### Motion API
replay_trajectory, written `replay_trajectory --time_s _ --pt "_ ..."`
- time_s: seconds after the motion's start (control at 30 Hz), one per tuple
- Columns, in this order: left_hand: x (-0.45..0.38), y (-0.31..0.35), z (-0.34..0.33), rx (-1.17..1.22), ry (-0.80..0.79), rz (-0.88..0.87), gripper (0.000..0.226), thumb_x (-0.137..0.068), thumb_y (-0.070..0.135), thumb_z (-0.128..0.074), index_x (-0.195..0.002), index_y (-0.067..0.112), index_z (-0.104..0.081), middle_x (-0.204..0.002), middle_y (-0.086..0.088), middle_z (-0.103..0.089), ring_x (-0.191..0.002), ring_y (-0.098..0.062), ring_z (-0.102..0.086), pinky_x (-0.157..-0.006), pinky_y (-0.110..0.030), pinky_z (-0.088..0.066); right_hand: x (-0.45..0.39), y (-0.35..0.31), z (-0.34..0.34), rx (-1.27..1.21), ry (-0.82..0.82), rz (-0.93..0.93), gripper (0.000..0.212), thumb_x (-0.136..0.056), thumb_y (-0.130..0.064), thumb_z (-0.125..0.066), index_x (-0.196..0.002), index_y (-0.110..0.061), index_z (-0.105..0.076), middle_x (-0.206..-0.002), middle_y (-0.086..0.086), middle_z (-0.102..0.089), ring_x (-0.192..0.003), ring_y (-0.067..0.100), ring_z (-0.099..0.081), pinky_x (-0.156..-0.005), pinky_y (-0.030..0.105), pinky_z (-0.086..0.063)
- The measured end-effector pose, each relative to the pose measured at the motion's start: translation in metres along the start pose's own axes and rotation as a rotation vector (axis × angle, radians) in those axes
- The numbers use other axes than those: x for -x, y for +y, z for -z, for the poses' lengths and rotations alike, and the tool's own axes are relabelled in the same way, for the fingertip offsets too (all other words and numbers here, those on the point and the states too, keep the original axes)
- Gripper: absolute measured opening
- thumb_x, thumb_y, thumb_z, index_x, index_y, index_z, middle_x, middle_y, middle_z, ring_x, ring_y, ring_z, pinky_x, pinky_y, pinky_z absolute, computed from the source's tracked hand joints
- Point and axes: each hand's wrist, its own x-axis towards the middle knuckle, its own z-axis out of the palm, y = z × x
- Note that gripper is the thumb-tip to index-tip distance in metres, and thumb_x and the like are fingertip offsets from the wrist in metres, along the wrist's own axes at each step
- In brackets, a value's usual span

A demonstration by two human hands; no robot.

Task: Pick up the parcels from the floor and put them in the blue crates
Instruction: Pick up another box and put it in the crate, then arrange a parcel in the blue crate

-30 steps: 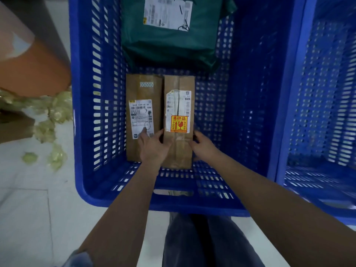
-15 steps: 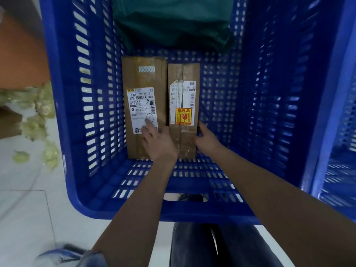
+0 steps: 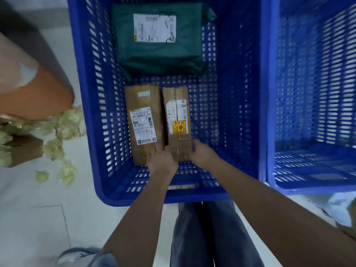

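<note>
Both hands are reached down into the blue crate (image 3: 84,105). Left hand (image 3: 161,158) is laid over the near ends of the two brown parcels, straddling the seam between them, fingers slightly curled; whether anything is really gripped cannot be told. Right hand (image 3: 202,152) is wrapped on the near right edge of the narrow brown parcel (image 3: 178,112), fingers curled round its side, so this parcel is held. The wider brown parcel (image 3: 143,105), with a white shipping label, is seen touching it on the left; both lie flat on the crate floor, near-centre. An orange sticker is carried on the narrow one.

Around: a green bagged parcel (image 3: 159,54) with a white label is laid at the far end of the same crate, just apart from the brown ones. A second blue crate (image 3: 316,166) is placed right beside the first, on the right. On the left floor, pale green crumpled packing scraps (image 3: 67,122), a brown carton (image 3: 25,151) and a large orange-and-pale shape (image 3: 34,93) are noted.

Near ends of both brown parcels are covered by the hands. Label text is blurred. The second crate is cut off at the right edge, its contents hard to make out.
</note>
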Motion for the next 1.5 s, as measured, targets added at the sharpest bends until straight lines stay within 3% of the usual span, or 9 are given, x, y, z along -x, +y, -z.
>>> replay_trajectory --time_s 0.17,0.4,0.5,0.6,0.73,0.87,1.13,1.27,1.5 --pt "0.043 0.025 0.03 0.119 -0.195 -0.058 0.034 -0.093 0.028 -0.047 -0.124 0.014 -0.053 -0.113 -0.01 -0.061 -0.099 -0.024 -0.058 -0.08 -0.036 -0.049 0.06 0.012 0.021 -0.176 0.112 -0.023 0.025 -0.095 -0.017 -0.042 -0.114 -0.004 -0.052 -0.083 0.008 -0.056 -0.073 0.022 -0.051 -0.068 0.033 -0.039" --pt "0.082 0.055 0.054 0.234 -0.138 -0.111 0.021 -0.097 0.017 -0.038 -0.079 0.021 -0.048 -0.08 -0.014 -0.055 -0.055 -0.021 -0.043 -0.057 -0.032 -0.034 0.139 0.056 0.05 -0.513 0.496 0.08 0.018 -0.095 -0.012 -0.039 -0.087 -0.016 -0.055 -0.082 0.019 -0.065 -0.066 0.033 -0.055 -0.058 0.043 -0.046" --pt "0.095 0.073 0.05 0.206 -0.03 -0.157 0.027 -0.097 0.016 -0.039 -0.12 0.015 -0.052 -0.087 -0.011 -0.062 -0.065 -0.024 -0.054 -0.058 -0.032 -0.039 0.166 0.095 0.056 -0.561 0.628 0.026 0.019 -0.094 -0.013 -0.04 -0.084 -0.015 -0.057 -0.078 0.014 -0.065 -0.076 0.037 -0.061 -0.069 0.046 -0.05" --pt "0.11 0.104 0.04 0.202 0.088 -0.23 0.029 -0.099 0.018 -0.039 -0.125 0.011 -0.05 -0.091 -0.011 -0.063 -0.067 -0.021 -0.052 -0.057 -0.03 -0.04 0.177 0.141 0.058 -0.677 0.712 -0.097 0.018 -0.091 -0.011 -0.042 -0.078 -0.014 -0.054 -0.079 0.006 -0.061 -0.076 0.031 -0.062 -0.07 0.043 -0.051" --pt "0.131 0.151 0.011 0.315 0.21 -0.307 0.023 -0.099 0.017 -0.042 -0.117 0.006 -0.053 -0.093 -0.009 -0.06 -0.069 -0.022 -0.05 -0.062 -0.037 -0.042 0.188 0.205 0.048 -1.066 0.448 -0.303 0.017 -0.093 -0.011 -0.041 -0.077 -0.012 -0.045 -0.07 0.009 -0.053 -0.054 0.019 -0.049 -0.05 0.025 -0.04" --pt "0.164 0.182 -0.033 0.103 0.311 -0.355 0.027 -0.095 0.012 -0.048 -0.118 -0.001 -0.048 -0.122 -0.02 -0.048 -0.087 -0.035 -0.053 -0.066 -0.033 -0.033 0.217 0.278 0.014 -1.003 0.286 -0.365 0.018 -0.092 -0.011 -0.041 -0.074 -0.012 -0.043 -0.067 0.007 -0.051 -0.05 0.018 -0.046 -0.043 0.019 -0.037" --pt "0.223 0.247 -0.117 -0.332 0.101 -0.255 0.035 -0.095 0.018 -0.045 -0.124 0.0 -0.041 -0.127 -0.019 -0.038 -0.092 -0.028 -0.041 -0.084 -0.037 -0.049 0.296 0.424 -0.052 -1.255 0.333 -0.5 0.013 -0.091 -0.011 -0.043 -0.08 -0.01 -0.048 -0.068 0.009 -0.055 -0.051 0.02 -0.05 -0.046 0.021 -0.036" --pt "0.264 0.316 -0.15 -0.485 0.033 -0.353 0.037 -0.094 0.009 -0.045 -0.13 0.003 -0.042 -0.136 -0.022 -0.034 -0.118 -0.038 -0.044 -0.093 -0.039 -0.042 0.332 0.488 -0.074 -1.431 0.423 -0.568 0.015 -0.093 -0.011 -0.042 -0.08 -0.007 -0.049 -0.066 0.011 -0.054 -0.05 0.02 -0.048 -0.042 0.018 -0.036" --pt "0.311 0.452 -0.238 -0.507 -0.016 -0.51 0.041 -0.094 0.019 -0.047 -0.129 -0.001 -0.04 -0.135 -0.022 -0.038 -0.116 -0.037 -0.051 -0.091 -0.038 -0.043 0.367 0.598 -0.102 -1.611 0.62 -0.734 0.011 -0.089 -0.018 -0.048 -0.086 -0.008 -0.051 -0.086 0.014 -0.06 -0.08 0.03 -0.059 -0.071 0.035 -0.044"
